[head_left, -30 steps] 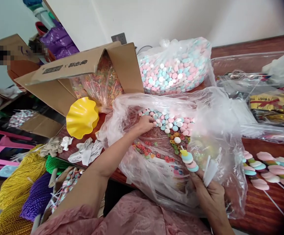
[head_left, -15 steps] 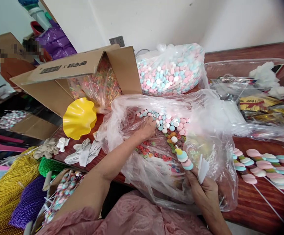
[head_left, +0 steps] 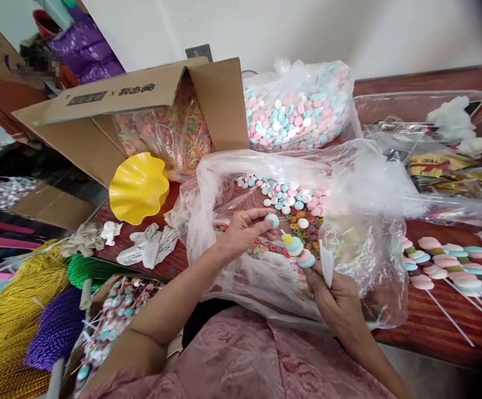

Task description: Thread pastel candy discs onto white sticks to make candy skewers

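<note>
My left hand (head_left: 244, 230) pinches a pale blue candy disc (head_left: 271, 220) between thumb and fingers, inside the mouth of a clear plastic bag (head_left: 357, 199). My right hand (head_left: 333, 293) grips several white sticks (head_left: 326, 265); one carries a stack of yellow, blue and pink candy discs (head_left: 297, 249). The blue disc hovers just left of the stack's top. Loose pastel discs (head_left: 294, 197) and coloured ring candies (head_left: 303, 230) lie in the bag behind both hands.
A cardboard box (head_left: 149, 105) holding a bag of rings and a full bag of pastel discs (head_left: 297, 111) stand at the back. A yellow wavy dish (head_left: 138, 185) sits left. Finished candy sticks (head_left: 452, 263) lie right. Coloured cord bundles (head_left: 20, 310) lie lower left.
My left hand has lifted out of the loose candy pile with a blue disc and come toward the stick. My right hand has shifted slightly left with the sticks.
</note>
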### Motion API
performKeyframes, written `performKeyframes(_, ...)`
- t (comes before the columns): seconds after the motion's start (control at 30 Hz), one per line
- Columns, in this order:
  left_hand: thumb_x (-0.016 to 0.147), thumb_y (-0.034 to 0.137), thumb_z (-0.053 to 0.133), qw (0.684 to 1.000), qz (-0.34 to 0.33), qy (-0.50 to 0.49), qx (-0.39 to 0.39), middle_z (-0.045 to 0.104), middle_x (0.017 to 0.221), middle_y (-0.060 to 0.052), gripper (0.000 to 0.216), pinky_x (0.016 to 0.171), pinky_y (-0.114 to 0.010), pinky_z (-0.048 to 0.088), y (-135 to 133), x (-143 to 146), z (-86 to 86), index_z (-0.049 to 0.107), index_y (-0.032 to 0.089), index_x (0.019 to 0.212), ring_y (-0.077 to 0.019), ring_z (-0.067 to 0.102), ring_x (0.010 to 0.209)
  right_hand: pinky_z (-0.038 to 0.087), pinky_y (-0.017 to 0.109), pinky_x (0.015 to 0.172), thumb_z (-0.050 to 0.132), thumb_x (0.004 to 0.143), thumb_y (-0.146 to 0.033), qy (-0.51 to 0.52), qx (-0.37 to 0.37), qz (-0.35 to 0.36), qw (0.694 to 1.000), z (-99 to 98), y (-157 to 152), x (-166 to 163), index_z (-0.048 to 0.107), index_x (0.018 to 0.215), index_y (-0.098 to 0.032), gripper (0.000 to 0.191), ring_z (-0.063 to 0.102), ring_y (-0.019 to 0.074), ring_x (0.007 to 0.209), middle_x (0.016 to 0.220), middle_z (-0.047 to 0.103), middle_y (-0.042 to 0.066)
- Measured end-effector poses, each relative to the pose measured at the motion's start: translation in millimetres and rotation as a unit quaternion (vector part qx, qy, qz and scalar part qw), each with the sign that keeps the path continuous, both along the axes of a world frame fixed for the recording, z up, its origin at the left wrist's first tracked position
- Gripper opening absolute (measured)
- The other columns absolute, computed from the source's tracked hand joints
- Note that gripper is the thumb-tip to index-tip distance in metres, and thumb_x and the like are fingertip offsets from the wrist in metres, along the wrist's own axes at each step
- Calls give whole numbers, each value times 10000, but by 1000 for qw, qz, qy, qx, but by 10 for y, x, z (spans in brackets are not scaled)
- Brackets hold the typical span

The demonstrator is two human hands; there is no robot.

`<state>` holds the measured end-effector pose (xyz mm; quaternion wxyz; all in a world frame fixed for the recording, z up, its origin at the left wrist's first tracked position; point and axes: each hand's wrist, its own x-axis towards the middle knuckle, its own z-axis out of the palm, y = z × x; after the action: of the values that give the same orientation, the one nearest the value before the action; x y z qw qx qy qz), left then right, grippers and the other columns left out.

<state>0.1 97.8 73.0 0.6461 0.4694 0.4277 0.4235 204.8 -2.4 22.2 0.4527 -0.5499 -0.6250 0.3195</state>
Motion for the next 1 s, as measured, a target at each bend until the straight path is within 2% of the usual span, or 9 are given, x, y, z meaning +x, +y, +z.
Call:
performKeyframes(0.1, 650, 457, 892, 998, 5, -52, -30, 742, 831, -29, 558, 662, -275, 582, -179, -27, 46, 738, 142, 1085, -132, 698, 637, 305, 230, 477, 522, 972, -420, -31, 29, 16, 999, 77, 39, -89, 617, 683, -180, 388, 346, 98, 492, 542, 390, -42)
performKeyframes(0.17, 670, 431, 888, 998, -3, -54, -18, 735, 842, -27, 519, 670, -268, 587, -217, -55, 43, 747, 152, 1084, -121, 692, 639, 297, 228, 464, 518, 970, -411, -37, 35, 19, 999, 104, 46, -121, 633, 698, -177, 377, 341, 95, 482, 539, 389, -44)
performKeyframes(0.27, 676, 387, 889, 998, -5, -23, 51, 702, 889, -24, 467, 676, -264, 598, -211, -101, -14, 762, 171, 1070, -119, 676, 708, 286, 228, 453, 520, 968, -403, -43, 28, 21, 998, 121, 35, -136, 650, 721, -177, 359, 323, 96, 477, 537, 376, -47)
performKeyframes(0.33, 709, 366, 869, 990, 22, 23, 136, 687, 933, -34, 402, 705, -265, 601, -195, -125, -71, 772, 182, 1053, -130, 665, 784, 285, 231, 451, 512, 970, -411, -47, 15, 22, 999, 120, 20, -144, 655, 726, -179, 366, 330, 101, 482, 538, 377, -44)
performKeyframes(0.4, 789, 333, 810, 963, 49, 97, 247, 697, 950, -52, 302, 767, -273, 592, -185, -145, -117, 773, 187, 1050, -145, 666, 855, 296, 233, 455, 508, 973, -421, -44, 1, 21, 999, 105, 5, -158, 656, 727, -180, 375, 343, 105, 487, 542, 384, -40)
performKeyframes(0.5, 898, 250, 691, 889, 51, 206, 406, 731, 980, -81, 204, 832, -292, 583, -194, -174, -147, 757, 188, 1080, -158, 689, 921, 308, 234, 463, 505, 981, -418, -35, -15, 27, 999, 53, -16, -181, 671, 765, -179, 362, 354, 103, 476, 544, 394, -44)
performKeyframes(0.57, 931, 204, 635, 848, 43, 236, 472, 745, 1015, -95, 203, 842, -294, 590, -214, -188, -153, 744, 183, 1100, -158, 706, 938, 304, 237, 467, 507, 985, -406, -29, -19, 31, 999, 8, -30, -192, 676, 793, -178, 343, 355, 102, 474, 547, 397, -47)
performKeyframes(0.87, 932, 160, 632, 818, 89, 240, 516, 781, 1016, -74, 236, 817, -259, 619, -345, -175, -183, 737, 204, 1139, -147, 745, 919, 289, 254, 501, 525, 993, -419, 38, -15, 14, 999, -9, -98, -306, 572, 665, -188, 405, 331, 97, 503, 552, 352, -50)
performKeyframes(1.0, 959, 134, 569, 792, 117, 275, 533, 770, 1110, -87, 299, 901, -275, 613, -399, -134, -137, 701, 202, 1219, -156, 735, 1017, 292, 258, 507, 534, 993, -411, 64, -12, 18, 998, -13, -78, -405, 568, 637, -185, 423, 329, 103, 523, 562, 358, -43)
